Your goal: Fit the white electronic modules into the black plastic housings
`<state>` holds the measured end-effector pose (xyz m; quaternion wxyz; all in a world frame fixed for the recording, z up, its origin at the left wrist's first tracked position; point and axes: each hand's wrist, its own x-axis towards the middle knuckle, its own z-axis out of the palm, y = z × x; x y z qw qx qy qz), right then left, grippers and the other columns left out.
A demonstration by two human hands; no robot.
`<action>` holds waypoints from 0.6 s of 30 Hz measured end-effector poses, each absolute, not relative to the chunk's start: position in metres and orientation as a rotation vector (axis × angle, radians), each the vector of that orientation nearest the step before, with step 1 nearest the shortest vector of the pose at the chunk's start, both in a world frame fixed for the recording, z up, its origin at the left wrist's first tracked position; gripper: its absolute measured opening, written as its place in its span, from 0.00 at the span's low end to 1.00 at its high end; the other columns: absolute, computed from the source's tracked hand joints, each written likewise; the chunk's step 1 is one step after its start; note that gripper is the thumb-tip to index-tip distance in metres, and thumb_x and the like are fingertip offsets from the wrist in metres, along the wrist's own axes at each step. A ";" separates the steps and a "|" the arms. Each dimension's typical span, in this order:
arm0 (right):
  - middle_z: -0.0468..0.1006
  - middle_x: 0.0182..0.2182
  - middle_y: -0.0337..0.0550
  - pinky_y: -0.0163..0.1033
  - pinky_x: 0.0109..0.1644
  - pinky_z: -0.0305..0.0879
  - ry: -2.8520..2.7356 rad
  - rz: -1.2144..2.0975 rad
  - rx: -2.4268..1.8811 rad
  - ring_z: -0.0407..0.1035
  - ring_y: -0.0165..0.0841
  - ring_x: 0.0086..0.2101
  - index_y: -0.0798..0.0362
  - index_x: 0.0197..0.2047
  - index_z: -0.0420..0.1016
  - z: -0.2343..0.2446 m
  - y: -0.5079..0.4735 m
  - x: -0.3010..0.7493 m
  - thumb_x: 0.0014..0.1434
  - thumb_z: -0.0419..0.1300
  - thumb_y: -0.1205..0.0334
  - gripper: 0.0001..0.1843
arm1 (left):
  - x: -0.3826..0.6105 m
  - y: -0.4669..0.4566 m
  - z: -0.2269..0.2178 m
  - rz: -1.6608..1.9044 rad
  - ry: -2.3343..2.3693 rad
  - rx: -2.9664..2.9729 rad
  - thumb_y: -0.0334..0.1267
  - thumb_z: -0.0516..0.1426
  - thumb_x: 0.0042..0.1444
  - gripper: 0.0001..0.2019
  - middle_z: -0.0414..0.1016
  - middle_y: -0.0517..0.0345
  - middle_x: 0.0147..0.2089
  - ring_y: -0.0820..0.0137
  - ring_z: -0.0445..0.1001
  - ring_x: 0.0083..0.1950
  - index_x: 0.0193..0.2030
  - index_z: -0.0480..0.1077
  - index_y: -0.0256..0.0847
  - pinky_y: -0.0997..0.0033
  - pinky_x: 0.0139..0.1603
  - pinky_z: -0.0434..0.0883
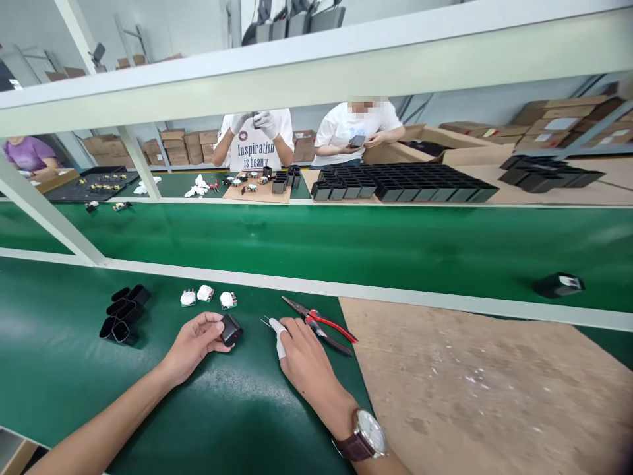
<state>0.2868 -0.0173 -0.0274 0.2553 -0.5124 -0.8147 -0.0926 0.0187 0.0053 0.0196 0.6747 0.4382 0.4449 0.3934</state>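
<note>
My left hand point(194, 343) rests on the green mat and grips a small black box-shaped casing point(230, 329) at its fingertips. My right hand point(304, 359), a white cot on one finger and a watch on the wrist, lies close beside it. Its fingers pinch thin metal tweezers point(268, 322) that point toward the casing. Red-handled pliers point(321, 324) lie just beyond my right hand. Three small white-wrapped circuit parts point(205, 296) sit in a row past my left hand. A cluster of empty black casings point(123, 313) lies to the left.
A brown board point(469, 389) covers the bench at right. A green conveyor belt point(346, 241) runs across the middle with a black casing point(558, 285) on it. Across it, other people handle parts beside trays of black casings point(403, 183) and cardboard boxes.
</note>
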 end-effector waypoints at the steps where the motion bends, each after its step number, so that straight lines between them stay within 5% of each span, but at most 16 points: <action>1: 0.77 0.48 0.53 0.51 0.50 0.71 -2.199 -0.285 -1.405 0.69 0.45 0.44 0.55 0.53 0.75 -0.028 -0.016 0.288 0.59 0.54 0.81 0.22 | 0.019 0.010 0.022 0.879 1.022 1.085 0.51 0.70 0.59 0.19 0.83 0.52 0.42 0.65 0.84 0.40 0.46 0.77 0.39 0.63 0.45 0.84; 9: 0.77 0.48 0.54 0.50 0.50 0.72 -2.140 -0.409 -1.398 0.70 0.45 0.44 0.57 0.52 0.76 -0.032 -0.012 0.286 0.56 0.55 0.83 0.24 | -0.001 0.146 0.078 1.138 1.409 1.529 0.40 0.72 0.48 0.17 0.82 0.51 0.49 0.55 0.81 0.57 0.43 0.75 0.42 0.55 0.58 0.80; 13: 0.78 0.47 0.54 0.50 0.48 0.74 -2.078 -0.418 -1.365 0.72 0.45 0.44 0.57 0.54 0.75 -0.033 -0.010 0.284 0.60 0.56 0.81 0.22 | -0.002 0.179 0.095 1.161 1.419 1.406 0.39 0.70 0.52 0.13 0.83 0.50 0.41 0.56 0.84 0.50 0.38 0.72 0.39 0.51 0.57 0.81; 16: 0.78 0.50 0.56 0.53 0.50 0.76 -1.971 -0.350 -1.317 0.74 0.46 0.47 0.57 0.64 0.70 -0.023 -0.013 0.280 0.68 0.57 0.72 0.21 | 0.019 0.145 0.083 1.069 1.280 1.327 0.42 0.68 0.58 0.13 0.85 0.47 0.44 0.59 0.86 0.45 0.43 0.75 0.36 0.53 0.54 0.83; 18: 0.76 0.56 0.60 0.57 0.55 0.77 -1.904 -0.233 -1.250 0.73 0.49 0.54 0.58 0.73 0.58 -0.012 -0.019 0.276 0.72 0.59 0.63 0.30 | 0.037 0.103 0.066 0.954 1.162 1.280 0.43 0.69 0.59 0.16 0.85 0.42 0.49 0.58 0.86 0.48 0.47 0.77 0.34 0.56 0.53 0.84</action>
